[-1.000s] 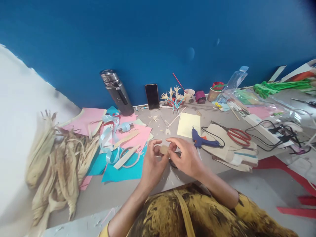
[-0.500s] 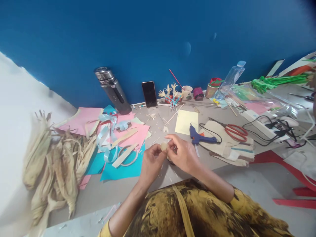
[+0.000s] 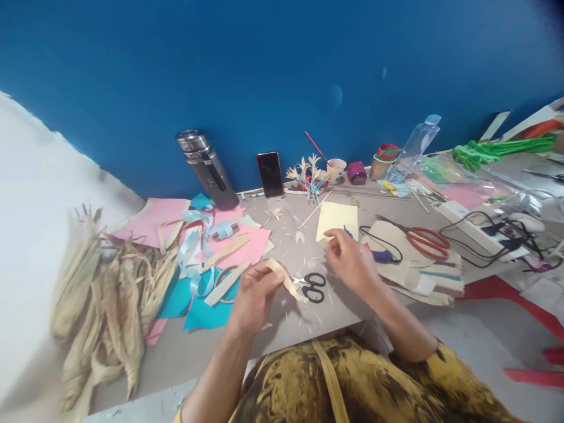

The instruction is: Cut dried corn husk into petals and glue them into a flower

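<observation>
Pinched in my left hand [image 3: 253, 294] is a pale strip of dried corn husk [image 3: 286, 282], which curls down to the right from my fingertips. Just past its lower end, small black-handled scissors [image 3: 315, 288] lie on the table. My right hand [image 3: 352, 261] hovers above the table to the right of them, thumb and fingers closed together. A tiny pale bit shows at those fingertips, too small to name. Beyond them lies a sheet of pale yellow paper [image 3: 338, 214]. The blue glue gun [image 3: 382, 256] is partly hidden behind my right hand.
Dried corn husks [image 3: 101, 317] are heaped at the left, beside pink and blue paper and ribbon. A flask [image 3: 211, 176], a phone [image 3: 270, 174] and husk flowers [image 3: 311, 176] stand along the wall. Gloves [image 3: 409, 258], red-handled scissors [image 3: 428, 242] and a power strip [image 3: 469, 223] lie right.
My hands have moved apart, the right one going right and partly covering the glue gun. The husk piece now hangs as a strip from my left hand, and the black scissors have come into sight.
</observation>
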Motion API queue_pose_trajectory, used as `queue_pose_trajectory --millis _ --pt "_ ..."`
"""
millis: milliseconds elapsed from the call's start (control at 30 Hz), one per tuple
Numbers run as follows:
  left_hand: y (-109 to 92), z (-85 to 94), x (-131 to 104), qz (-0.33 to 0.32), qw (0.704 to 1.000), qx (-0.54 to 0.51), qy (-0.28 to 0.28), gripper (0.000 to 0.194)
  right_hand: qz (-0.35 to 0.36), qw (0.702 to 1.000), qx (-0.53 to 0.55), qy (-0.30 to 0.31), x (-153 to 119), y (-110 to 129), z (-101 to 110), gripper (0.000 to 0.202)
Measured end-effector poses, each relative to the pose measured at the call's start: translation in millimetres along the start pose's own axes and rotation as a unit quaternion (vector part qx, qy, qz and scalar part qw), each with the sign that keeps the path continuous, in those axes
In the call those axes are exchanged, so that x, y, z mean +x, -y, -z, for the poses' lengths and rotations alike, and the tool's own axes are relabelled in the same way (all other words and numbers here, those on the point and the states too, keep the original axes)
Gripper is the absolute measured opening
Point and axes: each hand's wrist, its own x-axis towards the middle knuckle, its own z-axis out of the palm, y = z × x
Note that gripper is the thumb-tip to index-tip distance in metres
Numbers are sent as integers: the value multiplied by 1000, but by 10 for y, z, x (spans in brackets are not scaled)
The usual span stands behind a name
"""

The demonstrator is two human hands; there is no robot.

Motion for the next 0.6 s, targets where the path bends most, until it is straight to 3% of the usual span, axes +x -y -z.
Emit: queue_pose_trajectory --millis 100,267,367,500,600 --pt "-67 62 20 -4 999 -40 3 14 -30 1000 1 -9 103 -126 114 25" --pt "-24 14 58 50 999 -11 2 19 32 985 127 114 180 -70 1 20" --pt "10 16 52 53 998 5 -18 20 26 986 124 104 227 -51 -80 28" --pt "77 81 47 29 996 39 -74 20 -47 972 226 45 203 -37 -7 18" --pt "141 70 64 -3 993 64 -96 18 -19 947 298 118 47 103 49 22"
